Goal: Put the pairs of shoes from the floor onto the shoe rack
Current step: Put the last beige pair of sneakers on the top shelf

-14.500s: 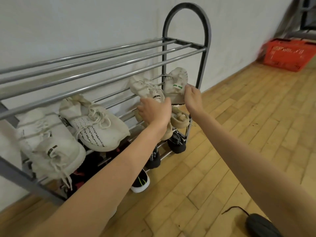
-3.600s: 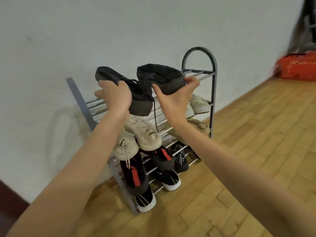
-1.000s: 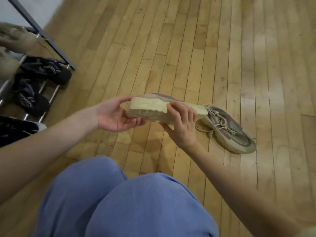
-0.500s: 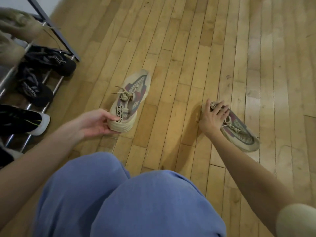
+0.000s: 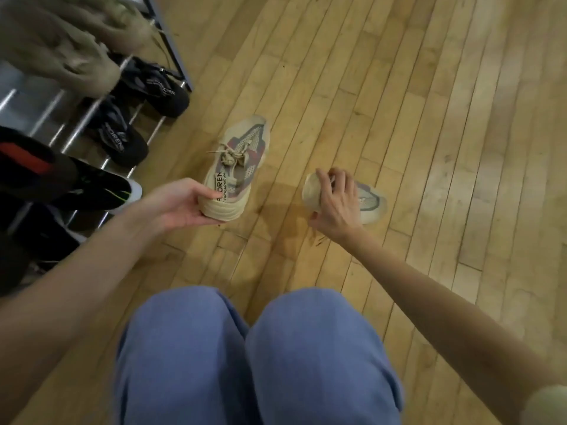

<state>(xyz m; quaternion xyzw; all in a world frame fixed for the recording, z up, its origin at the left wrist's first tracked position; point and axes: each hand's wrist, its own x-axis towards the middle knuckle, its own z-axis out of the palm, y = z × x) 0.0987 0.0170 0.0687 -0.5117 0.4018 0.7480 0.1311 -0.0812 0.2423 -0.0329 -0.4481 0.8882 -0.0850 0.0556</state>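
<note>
Two beige sneakers with purple-grey mesh are over the wooden floor. My left hand grips the heel of the left sneaker, whose toe points away from me. My right hand is closed over the heel end of the right sneaker, which is blurred and mostly hidden under my fingers. The shoe rack with silver bars stands at the upper left, holding beige and black shoes.
Black sneakers fill the rack's lower bars, a black shoe with a white sole below them. Beige shoes sit higher up. My knees in blue trousers fill the bottom centre. Bare wooden floor extends to the right.
My right hand has closed around the right sneaker's heel and turned it toward me. My left hand keeps its grip on the left sneaker. The view has shifted toward the rack.
</note>
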